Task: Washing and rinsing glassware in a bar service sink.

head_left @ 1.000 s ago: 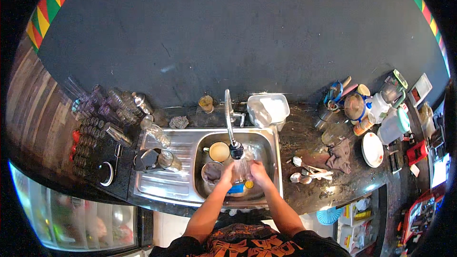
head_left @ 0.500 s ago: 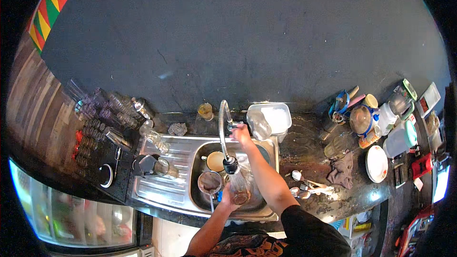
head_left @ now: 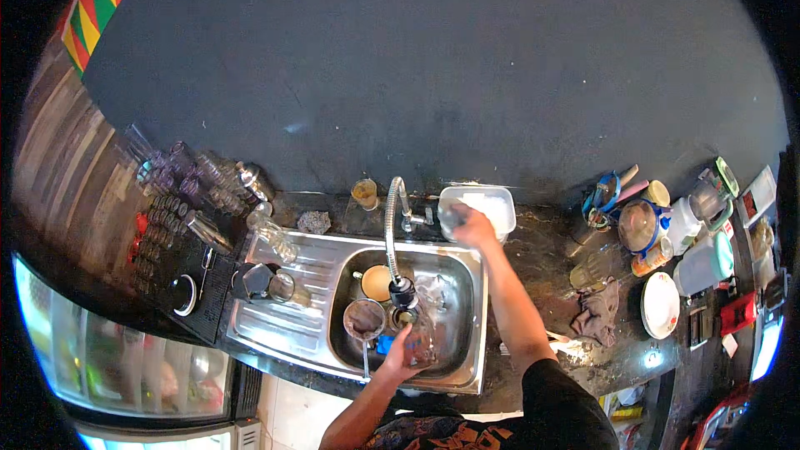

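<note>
My left hand (head_left: 398, 356) is wrapped round a clear drinking glass (head_left: 423, 347), low in the steel sink (head_left: 458, 325) under the tap's spray head (head_left: 403, 290). My right hand (head_left: 473, 229) reaches over a clear plastic tub (head_left: 504, 215) behind the sink. Its fingers look bent round a blurred greyish thing (head_left: 452, 218) that I cannot make out. Left of the glass, a long-handled strainer (head_left: 365, 318) with brown residue lies in the sink. A cream-coloured mug (head_left: 377, 282) is behind it, and something blue (head_left: 385, 344) shows beside my left hand.
Glass vessels (head_left: 287, 287) lie on the ribbed drainboard (head_left: 275, 325). A scouring pad (head_left: 314, 222) and a small glass (head_left: 364, 193) stand along the wall. On the right are a crumpled cloth (head_left: 596, 312), a white bowl (head_left: 660, 306) and several containers. Many glasses (head_left: 179, 171) crowd the far left.
My right hand has left the tap lever and moved right to the plastic tub. The water running into the glass has stopped. My left hand still holds the glass.
</note>
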`<state>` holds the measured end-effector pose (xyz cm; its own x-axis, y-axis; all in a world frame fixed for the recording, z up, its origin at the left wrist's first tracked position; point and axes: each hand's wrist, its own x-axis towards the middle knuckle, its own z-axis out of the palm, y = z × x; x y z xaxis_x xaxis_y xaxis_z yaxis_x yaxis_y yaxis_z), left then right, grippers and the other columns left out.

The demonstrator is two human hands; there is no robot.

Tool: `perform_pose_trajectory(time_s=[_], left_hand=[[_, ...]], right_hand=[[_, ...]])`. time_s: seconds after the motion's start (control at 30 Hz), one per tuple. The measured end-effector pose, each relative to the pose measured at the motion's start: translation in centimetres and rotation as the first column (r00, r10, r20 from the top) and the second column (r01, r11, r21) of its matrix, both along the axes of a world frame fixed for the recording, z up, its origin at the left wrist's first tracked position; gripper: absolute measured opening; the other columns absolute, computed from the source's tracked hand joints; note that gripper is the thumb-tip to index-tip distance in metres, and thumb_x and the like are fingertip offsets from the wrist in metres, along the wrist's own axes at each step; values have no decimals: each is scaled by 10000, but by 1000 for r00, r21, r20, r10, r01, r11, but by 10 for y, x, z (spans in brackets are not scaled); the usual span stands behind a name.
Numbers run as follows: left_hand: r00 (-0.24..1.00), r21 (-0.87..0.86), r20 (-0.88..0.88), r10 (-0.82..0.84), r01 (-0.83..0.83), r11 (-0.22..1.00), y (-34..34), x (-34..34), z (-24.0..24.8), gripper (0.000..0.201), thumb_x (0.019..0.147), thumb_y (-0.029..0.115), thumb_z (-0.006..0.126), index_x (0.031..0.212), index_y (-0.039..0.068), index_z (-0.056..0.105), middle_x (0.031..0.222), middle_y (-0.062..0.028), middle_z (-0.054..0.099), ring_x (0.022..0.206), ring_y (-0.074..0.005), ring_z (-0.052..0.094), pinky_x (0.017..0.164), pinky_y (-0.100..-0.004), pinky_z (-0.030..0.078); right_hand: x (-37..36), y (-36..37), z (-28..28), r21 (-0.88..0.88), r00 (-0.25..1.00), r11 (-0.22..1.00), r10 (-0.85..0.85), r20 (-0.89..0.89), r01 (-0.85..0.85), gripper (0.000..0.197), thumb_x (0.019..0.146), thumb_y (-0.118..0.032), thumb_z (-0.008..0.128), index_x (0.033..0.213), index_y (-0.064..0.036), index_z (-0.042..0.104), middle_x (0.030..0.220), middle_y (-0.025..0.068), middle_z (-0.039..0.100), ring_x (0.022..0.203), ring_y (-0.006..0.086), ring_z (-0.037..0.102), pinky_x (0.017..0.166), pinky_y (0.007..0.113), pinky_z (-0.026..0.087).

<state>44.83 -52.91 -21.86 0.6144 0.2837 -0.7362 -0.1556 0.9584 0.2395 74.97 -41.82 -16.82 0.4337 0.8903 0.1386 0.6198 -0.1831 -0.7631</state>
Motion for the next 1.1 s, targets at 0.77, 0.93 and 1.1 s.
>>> perform_pose_trajectory(time_s=[0.77, 0.93, 1.1], left_hand=[[905, 205, 419, -72, -17, 979, 4, -43, 10, 501, 795, 337, 471, 1226, 107, 359, 1185, -224, 440, 983, -349, 515, 780, -416, 444], [912, 13, 399, 96, -110, 994, 13, -43, 37, 640, 725, 506, 372, 1177, 54, 395, 1083, -215, 498, 956, -371, 512, 800, -516, 406], [896, 153, 440, -52, -18, 988, 21, -47, 41, 526, 793, 469, 418, 1141, 75, 439, 1104, -209, 495, 996, -342, 504, 804, -469, 426]], right_hand=[[12, -38, 4, -226, 961, 957, -123, 249, 181, 334, 627, -203, 553, 954, -234, 613, 983, 90, 564, 949, 309, 501, 797, 484, 395], [-32, -67, 17, 9, 901, 960, -267, 342, 281, 384, 594, -88, 565, 963, -195, 572, 1017, 69, 514, 999, 286, 443, 798, 457, 368], [-26, -107, -6, 311, 971, 919, -222, -93, 240, 504, 591, 36, 507, 1057, -153, 485, 859, 83, 519, 808, 214, 511, 696, 315, 414]])
